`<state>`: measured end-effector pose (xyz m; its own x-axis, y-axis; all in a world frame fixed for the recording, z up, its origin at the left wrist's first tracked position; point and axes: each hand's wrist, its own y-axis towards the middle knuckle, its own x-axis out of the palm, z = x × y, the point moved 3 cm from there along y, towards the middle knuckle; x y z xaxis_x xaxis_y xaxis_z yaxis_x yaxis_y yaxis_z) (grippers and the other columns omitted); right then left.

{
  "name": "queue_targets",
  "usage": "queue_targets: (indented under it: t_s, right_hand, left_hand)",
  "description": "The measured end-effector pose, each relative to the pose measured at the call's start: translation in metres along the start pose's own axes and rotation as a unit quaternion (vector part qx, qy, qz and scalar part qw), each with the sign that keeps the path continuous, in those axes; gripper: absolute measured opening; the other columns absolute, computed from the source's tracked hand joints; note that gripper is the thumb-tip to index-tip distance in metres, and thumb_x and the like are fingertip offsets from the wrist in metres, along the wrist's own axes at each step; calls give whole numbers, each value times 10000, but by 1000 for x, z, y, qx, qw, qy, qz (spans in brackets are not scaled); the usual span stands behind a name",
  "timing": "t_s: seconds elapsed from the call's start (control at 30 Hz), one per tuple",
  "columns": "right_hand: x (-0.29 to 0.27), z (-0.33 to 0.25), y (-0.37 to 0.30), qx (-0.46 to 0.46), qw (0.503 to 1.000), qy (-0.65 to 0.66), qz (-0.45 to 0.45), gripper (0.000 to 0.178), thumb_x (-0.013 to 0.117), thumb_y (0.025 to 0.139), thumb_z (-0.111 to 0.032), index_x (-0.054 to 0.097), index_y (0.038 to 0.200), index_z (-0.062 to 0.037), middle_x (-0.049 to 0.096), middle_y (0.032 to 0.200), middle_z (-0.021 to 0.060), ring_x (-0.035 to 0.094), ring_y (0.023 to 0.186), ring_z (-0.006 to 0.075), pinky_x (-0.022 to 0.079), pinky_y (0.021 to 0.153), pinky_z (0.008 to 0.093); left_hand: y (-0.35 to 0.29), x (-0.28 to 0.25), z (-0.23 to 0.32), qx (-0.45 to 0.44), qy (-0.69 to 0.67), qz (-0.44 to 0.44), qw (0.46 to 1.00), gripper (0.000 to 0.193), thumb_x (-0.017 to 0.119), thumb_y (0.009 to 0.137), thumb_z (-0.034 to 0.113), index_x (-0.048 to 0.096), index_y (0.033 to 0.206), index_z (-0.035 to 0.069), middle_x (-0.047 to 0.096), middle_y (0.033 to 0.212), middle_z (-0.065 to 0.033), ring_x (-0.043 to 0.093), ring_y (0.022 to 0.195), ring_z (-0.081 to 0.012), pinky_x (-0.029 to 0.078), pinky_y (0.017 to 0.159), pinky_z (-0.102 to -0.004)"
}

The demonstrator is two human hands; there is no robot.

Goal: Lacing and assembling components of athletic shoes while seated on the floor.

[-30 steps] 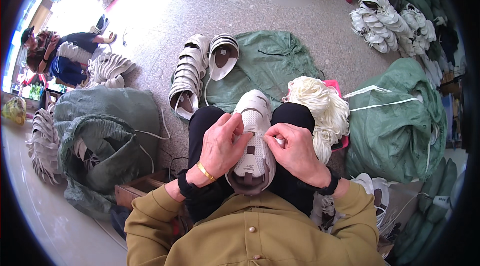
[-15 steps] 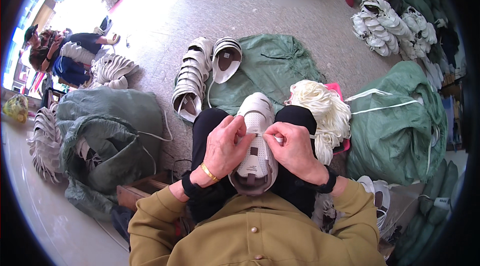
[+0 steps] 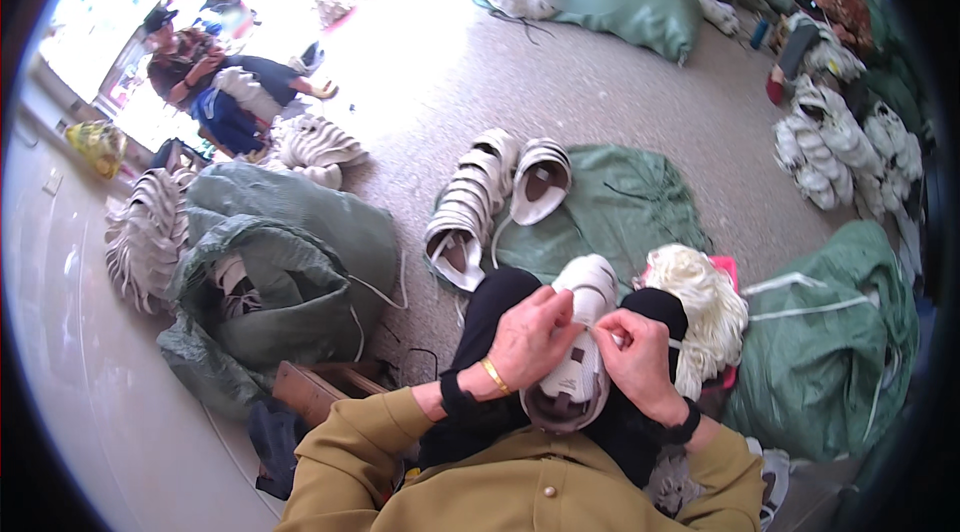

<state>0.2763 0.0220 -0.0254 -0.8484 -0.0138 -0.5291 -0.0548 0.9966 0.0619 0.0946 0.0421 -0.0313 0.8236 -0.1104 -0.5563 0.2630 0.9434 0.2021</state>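
Between my knees rests a white sneaker, its rounded end pointing away from me and its brown-lined opening toward my body. My left hand is at the shoe's left side, thumb and fingers pinched on a thin white shoelace over the upper. On the other side my right hand pinches the lace too, a short white piece showing at its fingertips. How the lace runs through the eyelets is too small to make out. Just right of my right knee, a heap of cream laces fills a pink basket.
Ahead, a row of nested white shoes and a single shoe lie on a flat green sack. Bulging green sacks stand left and right. A wooden box is by my left thigh. Other people sit farther off.
The view has swung up and left, so the scene sits lower and farther right. Both hands stay pinched on the lace above the sneaker, with slightly shifted fingers.
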Motion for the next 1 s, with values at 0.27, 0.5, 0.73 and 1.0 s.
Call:
queue_targets:
  t_s: [0.27, 0.5, 0.73, 1.0]
  right_hand:
    - [-5, -9, 1, -46, 998, -24, -26, 63, 774, 853, -27, 724, 881, 1, 666, 784, 139, 665, 655, 309, 504, 588, 405]
    - [-7, -14, 2, -69, 997, -14, -27, 55, 751, 872, -26, 711, 884, 10, 680, 802, 154, 681, 674, 320, 516, 601, 407]
    - [5, -2, 8, -62, 996, -51, -41, 112, 739, 870, -37, 642, 846, 13, 682, 808, 182, 683, 712, 374, 520, 649, 476]
    - [-2, -12, 8, -50, 994, -50, -86, 122, 757, 868, -63, 661, 875, 10, 691, 840, 185, 687, 716, 384, 533, 663, 483]
  left_hand:
    - [-6, 1, -3, 0, 12, -3, 1000, 220, 783, 867, 143, 590, 927, 56, 588, 867, -109, 644, 778, -327, 514, 677, -429]
    - [-7, 4, -5, -3, 21, -2, 1000, 207, 773, 880, 144, 601, 961, 59, 591, 877, -94, 651, 778, -308, 521, 678, -419]
    - [-7, 4, -3, 4, 16, 3, 1000, 191, 753, 887, 122, 600, 986, 68, 589, 886, -81, 663, 767, -278, 532, 664, -395]
    - [-8, 4, -6, 13, 10, 7, 1000, 172, 741, 891, 109, 601, 984, 71, 584, 889, -75, 670, 772, -266, 535, 654, -386]
